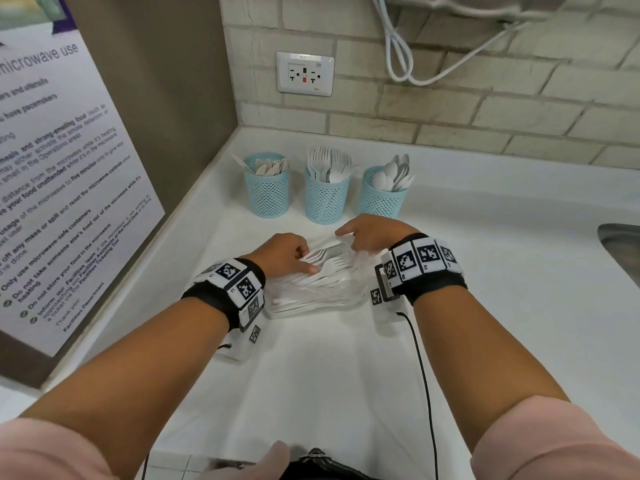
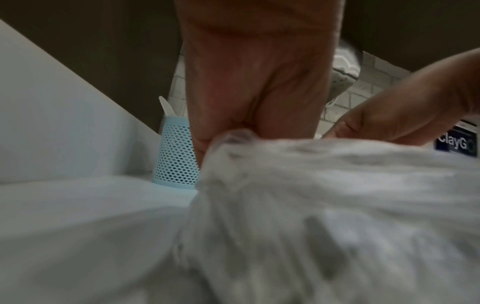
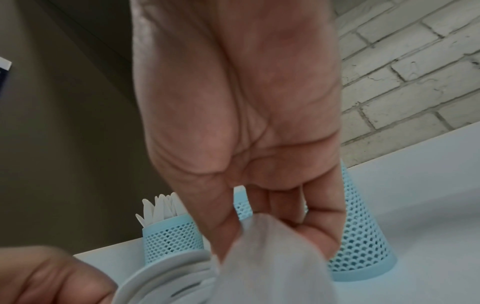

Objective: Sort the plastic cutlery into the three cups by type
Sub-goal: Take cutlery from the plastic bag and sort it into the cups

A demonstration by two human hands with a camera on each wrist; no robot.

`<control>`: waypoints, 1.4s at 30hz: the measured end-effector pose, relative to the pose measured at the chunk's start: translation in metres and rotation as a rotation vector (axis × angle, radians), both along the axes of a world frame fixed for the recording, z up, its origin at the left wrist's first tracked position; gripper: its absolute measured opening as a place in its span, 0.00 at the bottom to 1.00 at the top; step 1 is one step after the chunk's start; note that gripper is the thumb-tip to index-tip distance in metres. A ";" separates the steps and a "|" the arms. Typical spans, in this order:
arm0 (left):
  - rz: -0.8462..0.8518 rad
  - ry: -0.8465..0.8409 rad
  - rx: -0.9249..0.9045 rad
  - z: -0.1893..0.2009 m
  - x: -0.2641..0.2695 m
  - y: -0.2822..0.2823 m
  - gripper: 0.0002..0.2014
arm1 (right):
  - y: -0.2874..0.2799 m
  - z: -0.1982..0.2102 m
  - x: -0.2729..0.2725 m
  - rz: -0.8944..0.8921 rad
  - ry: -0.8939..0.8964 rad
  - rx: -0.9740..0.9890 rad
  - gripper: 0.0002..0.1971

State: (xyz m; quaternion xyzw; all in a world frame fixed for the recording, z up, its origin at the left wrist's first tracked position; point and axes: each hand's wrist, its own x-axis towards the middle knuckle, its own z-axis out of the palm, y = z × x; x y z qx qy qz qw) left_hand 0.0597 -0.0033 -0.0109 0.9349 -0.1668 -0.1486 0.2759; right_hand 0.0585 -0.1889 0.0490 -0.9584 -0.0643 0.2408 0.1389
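Observation:
Three blue mesh cups stand at the back of the white counter: the knife cup (image 1: 266,190) (image 3: 171,236), the fork cup (image 1: 327,199) and the spoon cup (image 1: 384,195) (image 3: 361,246). In front of them lies a clear plastic bag (image 1: 318,285) (image 2: 324,205) of white forks and spoons. My left hand (image 1: 291,258) grips the bag's left side near its mouth. My right hand (image 1: 367,237) pinches the bag film (image 3: 272,257) at the right side, with spoon bowls (image 3: 168,273) just beneath. The film is stretched between both hands.
A wall with a microwave poster (image 1: 62,168) runs along the left. The brick wall behind carries an outlet (image 1: 304,73) and a hanging white cord. A steel sink (image 1: 620,244) shows at the right edge. A black cable (image 1: 426,393) trails from my right wrist.

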 end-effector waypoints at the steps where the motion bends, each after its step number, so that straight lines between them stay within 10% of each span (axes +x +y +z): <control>1: 0.011 0.007 -0.033 0.001 0.000 0.001 0.16 | -0.001 0.000 0.000 -0.002 -0.002 0.002 0.28; 16: 0.104 0.196 -0.409 0.018 0.001 0.003 0.09 | -0.010 0.005 0.003 -0.042 0.002 0.124 0.27; 24: 0.158 0.372 -0.809 0.029 -0.006 -0.012 0.01 | -0.010 0.002 0.008 -0.268 -0.104 0.758 0.15; 42: 0.332 0.484 -1.005 0.025 -0.008 -0.017 0.08 | 0.007 -0.015 0.020 -0.379 -0.326 1.016 0.15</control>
